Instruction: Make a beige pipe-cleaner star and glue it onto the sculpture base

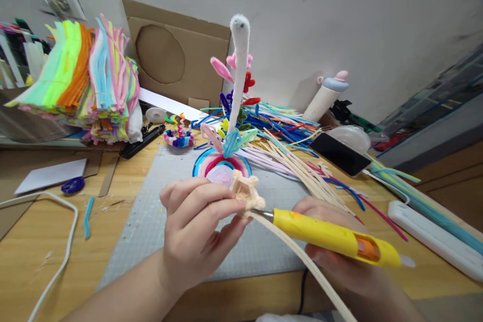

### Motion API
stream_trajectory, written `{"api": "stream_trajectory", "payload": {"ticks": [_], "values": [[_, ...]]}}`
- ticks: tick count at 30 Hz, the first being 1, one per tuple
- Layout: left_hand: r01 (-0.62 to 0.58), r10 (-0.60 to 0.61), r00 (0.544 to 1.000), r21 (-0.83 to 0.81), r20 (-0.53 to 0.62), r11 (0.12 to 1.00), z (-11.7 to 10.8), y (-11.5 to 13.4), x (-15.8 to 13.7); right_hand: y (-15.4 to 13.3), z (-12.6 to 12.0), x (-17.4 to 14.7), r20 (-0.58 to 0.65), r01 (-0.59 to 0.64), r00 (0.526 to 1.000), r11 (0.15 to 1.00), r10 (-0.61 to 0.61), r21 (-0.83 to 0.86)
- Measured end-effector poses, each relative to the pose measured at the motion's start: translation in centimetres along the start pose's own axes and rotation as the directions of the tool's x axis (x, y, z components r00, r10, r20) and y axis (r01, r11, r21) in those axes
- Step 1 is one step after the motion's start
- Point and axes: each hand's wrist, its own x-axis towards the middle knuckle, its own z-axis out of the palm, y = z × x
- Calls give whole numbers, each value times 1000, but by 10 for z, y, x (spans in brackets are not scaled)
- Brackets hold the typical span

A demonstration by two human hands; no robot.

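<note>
Above the mat [139,241], the left hand [198,226] pinched the beige frame [245,192] between thumb and fingertips. The right hand [339,269] was wrapped around the yellow gun [317,231], its metal tip at the frame's lower right corner (whether they touched was hard to tell). A pale strip [305,256] curved down from that corner. Beyond stood a white stalk [239,70], near a striped disc [222,175]. A phone [341,154] lay to the right; bright bundles [64,70] stood far left.
</note>
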Motion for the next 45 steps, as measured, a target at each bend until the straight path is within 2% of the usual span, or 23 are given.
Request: {"api": "stream_trajectory", "payload": {"ticks": [5,13,26,33,45], "values": [[11,-11,1000,-2,-3,1000,0,0,1,-10,2,5,-32,39,999,995,-43,-96],[9,-9,1000,-8,-7,1000,-1,0,0,-13,4,7,-76,20,996,979,-36,-203],[29,-29,1000,-2,-4,1000,1,0,0,-12,3,4,-53,36,998,984,-46,-174],[25,-25,1000,-2,-5,1000,1,1,0,-9,5,3,-84,25,996,992,-36,-125],[31,-31,1000,-11,-4,999,2,1,0,-5,6,-1,-103,27,994,988,-43,-151]]}}
